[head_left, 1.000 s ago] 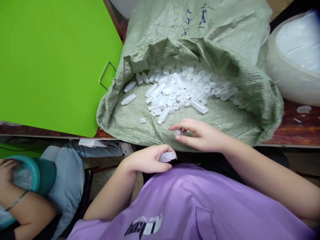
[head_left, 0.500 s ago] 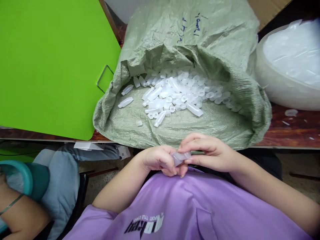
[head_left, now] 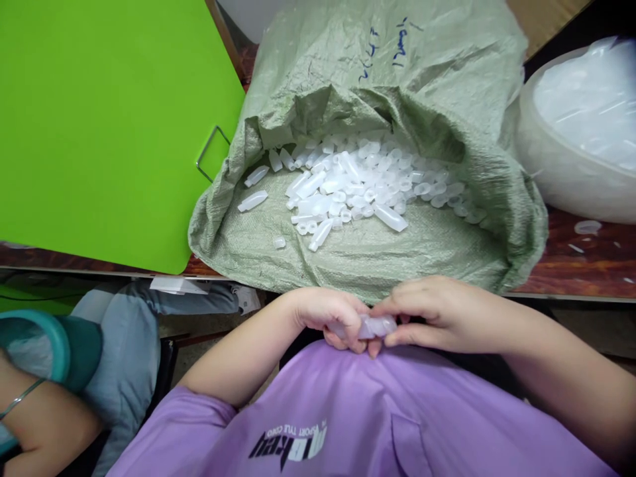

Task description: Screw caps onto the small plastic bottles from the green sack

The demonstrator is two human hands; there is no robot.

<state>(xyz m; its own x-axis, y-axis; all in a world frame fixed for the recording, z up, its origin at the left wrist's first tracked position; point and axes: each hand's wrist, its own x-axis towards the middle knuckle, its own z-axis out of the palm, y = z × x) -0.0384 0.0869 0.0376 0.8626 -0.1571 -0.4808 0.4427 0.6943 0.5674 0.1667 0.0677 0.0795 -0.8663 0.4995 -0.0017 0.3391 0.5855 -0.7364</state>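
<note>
My left hand (head_left: 325,317) and my right hand (head_left: 437,311) meet in front of my chest, just below the table edge. Both pinch one small translucent plastic bottle (head_left: 375,326) between their fingertips, the left hand curled round its left end, the right thumb and fingers on its right end. Beyond the hands lies an open green woven sack (head_left: 377,252) on the table. Inside it sits a pile of several small white plastic bottles and caps (head_left: 352,185).
A bright green board (head_left: 109,126) with a wire handle (head_left: 211,154) lies at the left. A large translucent white tub (head_left: 581,132) stands at the right on the wooden table (head_left: 586,265). Another person's arm (head_left: 40,424) with a teal container (head_left: 54,348) is at lower left.
My right hand left the sack and came down to my left hand. Both now grip the small bottle together, slightly lower and closer to my chest than before.
</note>
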